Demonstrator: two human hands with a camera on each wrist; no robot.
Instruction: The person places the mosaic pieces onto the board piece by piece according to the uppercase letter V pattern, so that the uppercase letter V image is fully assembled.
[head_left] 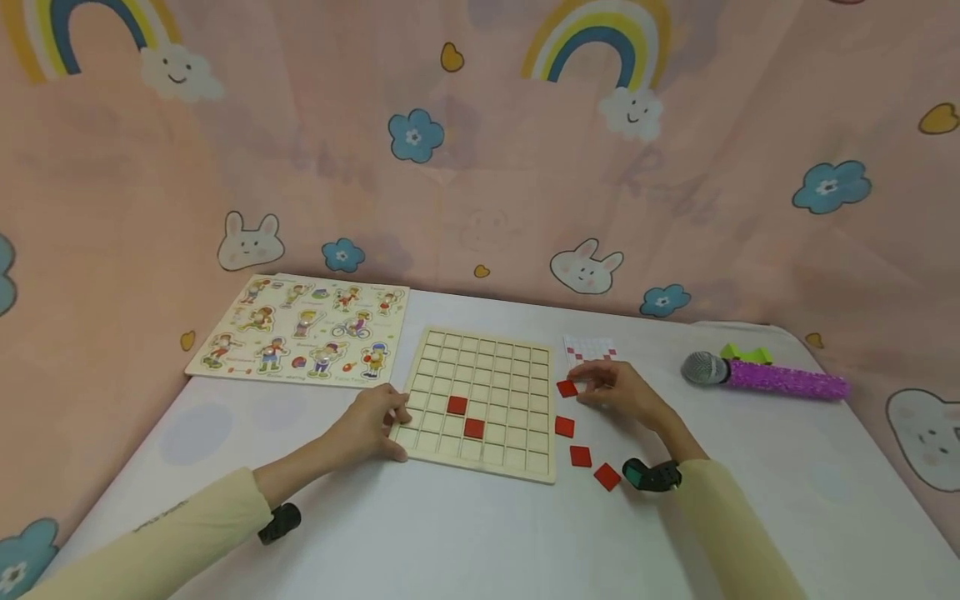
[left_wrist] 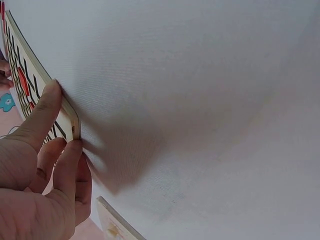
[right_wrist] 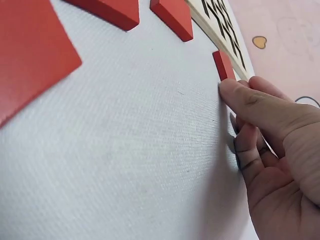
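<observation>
A wooden grid board [head_left: 480,400] lies mid-table, with two red square tiles [head_left: 457,405] in its cells. My left hand [head_left: 369,423] holds the board by its near left corner; in the left wrist view the thumb [left_wrist: 46,107] lies along one edge and fingertips touch the adjoining side. Right of the board, my right hand [head_left: 617,390] pinches a red square tile [head_left: 567,388] at its edge, thumb and finger close together. The right wrist view shows this tile [right_wrist: 224,65] at the thumb tip. Three more red tiles [head_left: 581,456] lie loose between the board and my right wrist.
A small pattern card [head_left: 588,347] lies behind my right hand, partly covered. At the left is a picture puzzle board [head_left: 307,329] with sports figures. A purple microphone [head_left: 783,380] and a lime-green object [head_left: 746,354] lie at the right. A printed curtain [head_left: 480,183] hangs behind the table.
</observation>
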